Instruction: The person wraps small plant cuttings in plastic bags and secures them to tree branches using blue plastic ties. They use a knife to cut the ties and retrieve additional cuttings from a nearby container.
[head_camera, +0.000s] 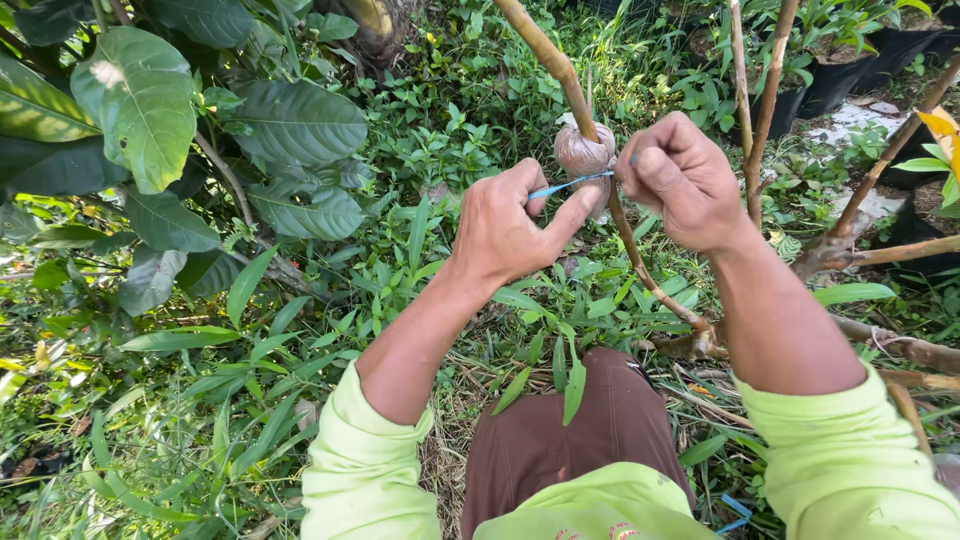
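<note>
Far left I see broad dark-green leaves, edges cut off by frame. Left hand: thumb and forefinger pinched on thin blue plastic string, pulled taut. String runs to brown soil-filled plastic wrap bundle bound around slim yellowish-brown branch; string's turn round bundle hard to make out. Right hand: fingers curled tight, gripping string's other end, end itself hidden in fist. Far right, black plastic nursery pots holding plants; contents partly hidden by foliage.
</note>
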